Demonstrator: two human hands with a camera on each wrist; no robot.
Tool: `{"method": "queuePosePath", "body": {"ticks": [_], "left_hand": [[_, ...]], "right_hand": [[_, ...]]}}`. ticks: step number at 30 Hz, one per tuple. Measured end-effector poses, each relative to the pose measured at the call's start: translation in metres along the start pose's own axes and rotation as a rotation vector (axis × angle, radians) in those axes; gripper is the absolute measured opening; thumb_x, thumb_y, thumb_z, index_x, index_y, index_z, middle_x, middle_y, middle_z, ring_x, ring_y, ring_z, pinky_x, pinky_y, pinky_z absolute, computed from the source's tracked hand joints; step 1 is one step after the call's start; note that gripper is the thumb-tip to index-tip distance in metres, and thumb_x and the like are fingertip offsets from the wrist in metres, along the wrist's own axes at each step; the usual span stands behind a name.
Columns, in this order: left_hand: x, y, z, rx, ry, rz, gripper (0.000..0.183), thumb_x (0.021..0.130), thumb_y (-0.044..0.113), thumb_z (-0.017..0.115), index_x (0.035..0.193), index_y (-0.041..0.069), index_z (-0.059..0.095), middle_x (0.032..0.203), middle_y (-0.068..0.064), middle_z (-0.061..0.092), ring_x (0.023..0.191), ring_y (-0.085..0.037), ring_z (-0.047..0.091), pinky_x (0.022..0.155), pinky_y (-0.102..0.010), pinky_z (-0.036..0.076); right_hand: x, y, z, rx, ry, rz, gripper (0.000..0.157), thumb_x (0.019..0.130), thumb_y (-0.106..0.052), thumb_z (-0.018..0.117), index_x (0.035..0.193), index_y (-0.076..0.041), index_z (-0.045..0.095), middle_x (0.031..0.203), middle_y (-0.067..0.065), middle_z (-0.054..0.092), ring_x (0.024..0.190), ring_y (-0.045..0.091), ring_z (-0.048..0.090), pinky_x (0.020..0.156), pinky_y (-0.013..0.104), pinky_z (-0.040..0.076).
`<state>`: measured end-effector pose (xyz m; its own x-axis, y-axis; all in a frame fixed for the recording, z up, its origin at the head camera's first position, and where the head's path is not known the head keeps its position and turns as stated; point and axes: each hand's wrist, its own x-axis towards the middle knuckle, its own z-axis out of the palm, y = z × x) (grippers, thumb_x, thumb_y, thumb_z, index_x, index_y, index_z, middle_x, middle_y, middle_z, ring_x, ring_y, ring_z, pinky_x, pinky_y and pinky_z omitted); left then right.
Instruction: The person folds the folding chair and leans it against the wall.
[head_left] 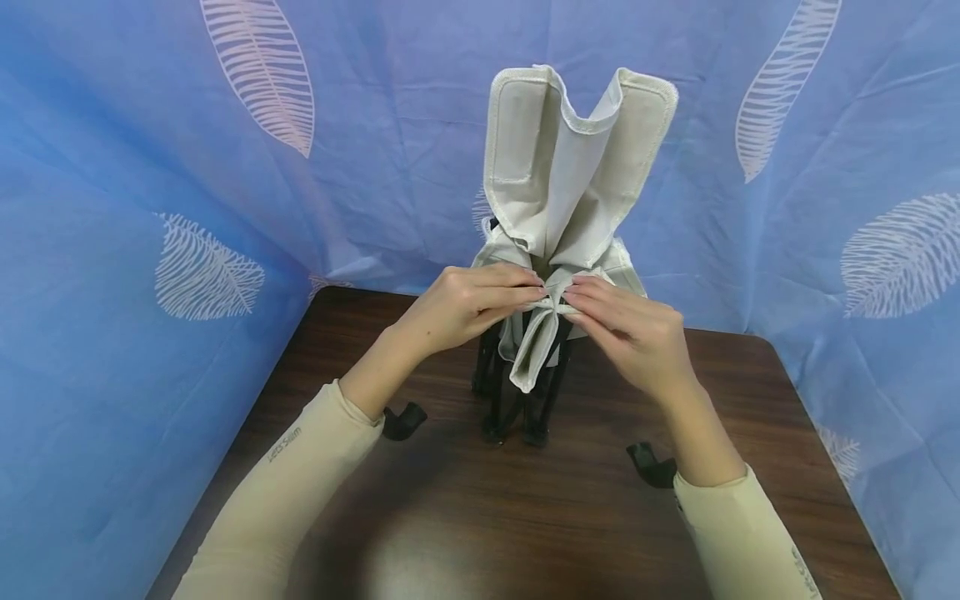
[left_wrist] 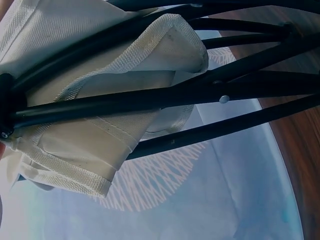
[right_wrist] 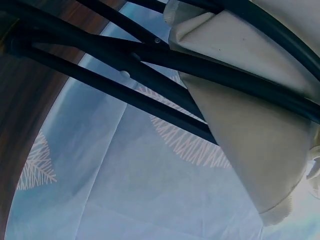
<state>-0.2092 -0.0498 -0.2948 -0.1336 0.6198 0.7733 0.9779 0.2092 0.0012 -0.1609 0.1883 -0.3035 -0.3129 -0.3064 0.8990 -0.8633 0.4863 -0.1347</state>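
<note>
**Cream cloth (head_left: pixel 573 175) pinched from both sides at its central fold**

The left hand (head_left: pixel 468 304) pinches the cloth edge between thumb and nearly straight fingers, just beside the fold; a shallow, level hold here seems best. In the middle, the cloth hangs over a folded black frame (left_wrist: pixel 190 94) standing upright toward the far side of the table (head_left: pixel 450 508). A loose flap (head_left: pixel 534 354) droops between the hands, and an even pull from both sides should stop it twisting. The right hand (head_left: pixel 637 325) mirrors the left, pinching the opposite edge. Fingertips are best placed clear of the crossing bars, which could nip them if they shift.

Around this, from the left, a leaf-printed blue curtain (head_left: pixel 412 125) runs round the sides and behind. A black curved piece (head_left: pixel 405 421) sits beside the left wrist. At centre, bunched cloth and close-set bars crowd the space under the hands; exactly where the thumb tips press cannot be told. A second black curved piece (head_left: pixel 651 465) sits beside the right wrist.
</note>
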Motion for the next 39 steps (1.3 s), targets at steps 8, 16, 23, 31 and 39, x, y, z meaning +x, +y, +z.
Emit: {"method": "queuePosePath", "body": {"ticks": [8,16,23,31,39], "left_hand": [[0.002,-0.001,0.002,-0.005,-0.015,0.000,0.022,0.089,0.010,0.068,0.111,0.009,0.074,0.112,-0.009,0.073,0.108,-0.019,0.068,0.097,-0.028,0.053],[0.003,-0.001,0.002,-0.005,-0.015,0.015,0.022,0.089,0.010,0.068,0.111,0.009,0.074,0.111,-0.009,0.073,0.107,-0.018,0.068,0.098,-0.026,0.052],[0.003,0.002,0.001,0.000,-0.011,0.001,0.023,0.089,0.010,0.068,0.111,0.009,0.074,0.112,-0.009,0.073,0.108,-0.019,0.067,0.099,-0.026,0.051],[0.000,0.006,0.003,0.001,0.013,-0.016,0.025,0.089,0.009,0.068,0.114,0.006,0.072,0.114,-0.010,0.072,0.110,-0.020,0.066,0.100,-0.024,0.050],[-0.004,0.008,0.009,0.028,0.030,-0.014,0.025,0.091,0.007,0.065,0.115,0.003,0.070,0.116,-0.012,0.068,0.112,-0.023,0.063,0.103,-0.025,0.047]], "right_hand": [[0.003,-0.001,0.004,0.017,-0.003,0.000,0.029,0.093,-0.028,0.066,0.098,-0.002,0.077,0.098,0.015,0.075,0.101,0.024,0.071,0.099,0.026,0.051],[0.004,-0.003,0.003,0.013,-0.004,-0.010,0.029,0.093,-0.028,0.065,0.098,-0.003,0.077,0.098,0.014,0.075,0.100,0.024,0.072,0.099,0.027,0.051],[0.003,-0.004,0.005,0.035,0.005,0.008,0.029,0.093,-0.027,0.066,0.098,-0.001,0.077,0.099,0.016,0.074,0.102,0.025,0.071,0.099,0.029,0.051],[-0.005,-0.005,0.009,0.133,0.062,0.110,0.018,0.079,-0.001,0.076,0.097,0.004,0.076,0.100,0.021,0.073,0.109,0.017,0.068,0.101,0.031,0.051],[-0.013,-0.007,0.016,0.203,0.122,0.216,0.029,0.071,0.014,0.076,0.099,0.006,0.074,0.102,0.023,0.072,0.111,0.016,0.067,0.104,0.035,0.049]]}}
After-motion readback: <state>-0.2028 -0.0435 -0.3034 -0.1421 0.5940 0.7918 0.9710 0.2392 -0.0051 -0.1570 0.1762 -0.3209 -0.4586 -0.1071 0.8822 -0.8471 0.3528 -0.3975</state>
